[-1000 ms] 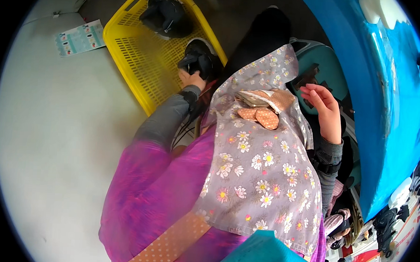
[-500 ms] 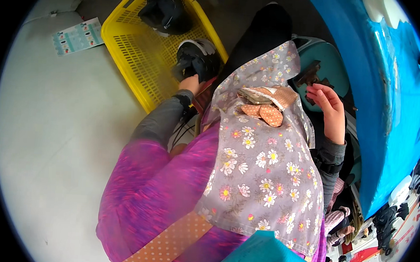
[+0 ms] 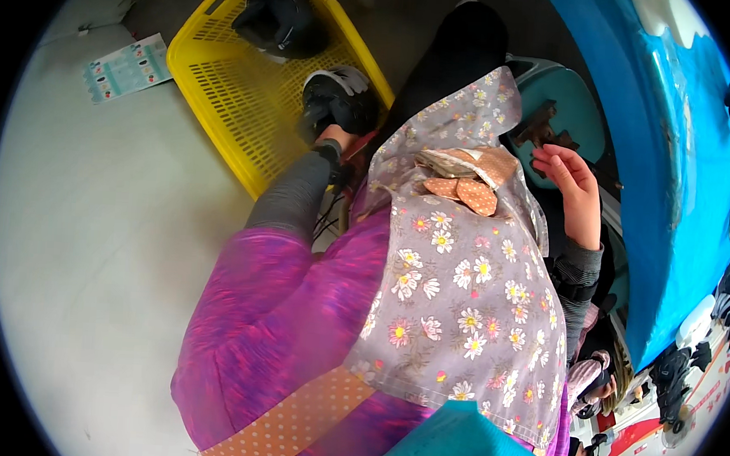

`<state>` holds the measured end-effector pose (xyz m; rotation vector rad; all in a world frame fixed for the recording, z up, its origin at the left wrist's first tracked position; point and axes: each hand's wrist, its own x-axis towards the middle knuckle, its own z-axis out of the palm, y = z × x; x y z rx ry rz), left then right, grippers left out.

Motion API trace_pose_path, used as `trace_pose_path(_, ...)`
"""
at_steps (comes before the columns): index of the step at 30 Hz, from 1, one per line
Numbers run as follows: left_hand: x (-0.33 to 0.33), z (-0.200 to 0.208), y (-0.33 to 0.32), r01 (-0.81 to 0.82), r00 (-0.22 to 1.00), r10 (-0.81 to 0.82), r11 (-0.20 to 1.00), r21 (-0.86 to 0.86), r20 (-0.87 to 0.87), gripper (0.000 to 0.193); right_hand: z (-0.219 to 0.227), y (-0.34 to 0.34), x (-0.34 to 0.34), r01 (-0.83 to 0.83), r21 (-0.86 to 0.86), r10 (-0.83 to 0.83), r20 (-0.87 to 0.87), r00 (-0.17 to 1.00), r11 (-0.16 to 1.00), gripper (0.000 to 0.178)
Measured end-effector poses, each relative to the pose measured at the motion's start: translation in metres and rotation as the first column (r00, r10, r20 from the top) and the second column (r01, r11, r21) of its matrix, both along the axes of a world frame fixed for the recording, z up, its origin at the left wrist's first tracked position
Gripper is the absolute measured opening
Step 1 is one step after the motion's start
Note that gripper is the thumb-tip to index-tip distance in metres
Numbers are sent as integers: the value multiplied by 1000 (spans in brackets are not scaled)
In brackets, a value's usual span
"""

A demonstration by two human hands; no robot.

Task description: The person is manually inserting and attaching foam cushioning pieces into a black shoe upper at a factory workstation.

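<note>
My left hand (image 3: 335,136) reaches over the near side of a yellow plastic basket (image 3: 213,129), up against a black, rounded, shoe-like item (image 3: 343,103) with white strips on top. Its fingers are hidden by that item. A similar black item (image 3: 281,21) with a white edge lies farther back in the basket. On the other side, my right hand (image 3: 570,181) is raised with fingers loosely stretched and apart, holding nothing that I can see. Just beyond its fingertips, a dark brown, crumpled-looking object (image 3: 539,126) rests on a teal seat (image 3: 582,111).
A blue-covered table edge (image 3: 639,201) curves along the right. On my lap is a flowered apron (image 3: 478,275) with a dotted pocket (image 3: 496,165). A printed sheet (image 3: 130,71) lies left of the basket on a pale surface. Dark items (image 3: 670,384) hang at the lower right.
My left hand has moved a little farther into the basket, closer against the black item. My right hand has barely moved. The whole view has shifted slightly.
</note>
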<state>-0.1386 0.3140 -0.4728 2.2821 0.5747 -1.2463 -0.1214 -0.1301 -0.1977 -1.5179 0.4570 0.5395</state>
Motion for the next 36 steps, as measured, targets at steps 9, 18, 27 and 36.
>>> trace_pose_path(9, -33, -16, 52, 58, 993, -17, 934, -352, 119, 55, -1, -4, -4, 62, -54, -64, -24, 998, 997, 28)
trace_pose_path(18, -28, -40, 21, -344, 937, 311, 904, -253, -159, 57, -7, -2, 2, -21, -39, 21, 4, 1000, 999, 28)
trace_pose_path(27, 9, -50, -19, -100, 987, 90, 992, -72, -134, 44, -6, 1, 1, -91, -29, 92, 11, 996, 995, 27)
trace_pose_path(36, 8, -41, -29, -254, 901, 110, 917, -306, -419, 39, -8, 1, -1, -75, -67, 74, -19, 997, 995, 27)
